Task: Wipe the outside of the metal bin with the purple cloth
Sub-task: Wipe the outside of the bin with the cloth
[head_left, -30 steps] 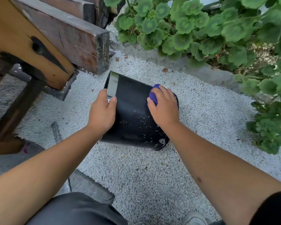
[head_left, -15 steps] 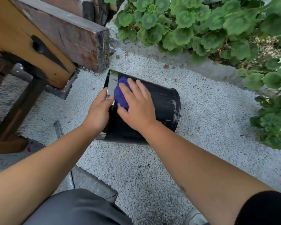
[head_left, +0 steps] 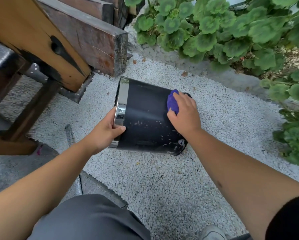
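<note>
A black metal bin [head_left: 145, 115] with a shiny chrome rim lies on its side on white gravel, its rim to the left and its base to the right. My left hand [head_left: 107, 130] grips the chrome rim at the near left. My right hand [head_left: 185, 115] presses a bunched purple cloth [head_left: 172, 102] against the bin's wall close to the base end. Pale specks dot the near side of the bin's wall.
Wooden beams and a bench frame [head_left: 46, 44] stand at the left and behind the bin. Green leafy plants [head_left: 231, 28] line the back and right behind a concrete edge. White gravel [head_left: 162, 179] covers the ground. My grey-clad knee [head_left: 86, 219] is at the bottom.
My right hand slid the purple cloth from the rim end back to the base end of the bin. My left hand shifted lower on the rim.
</note>
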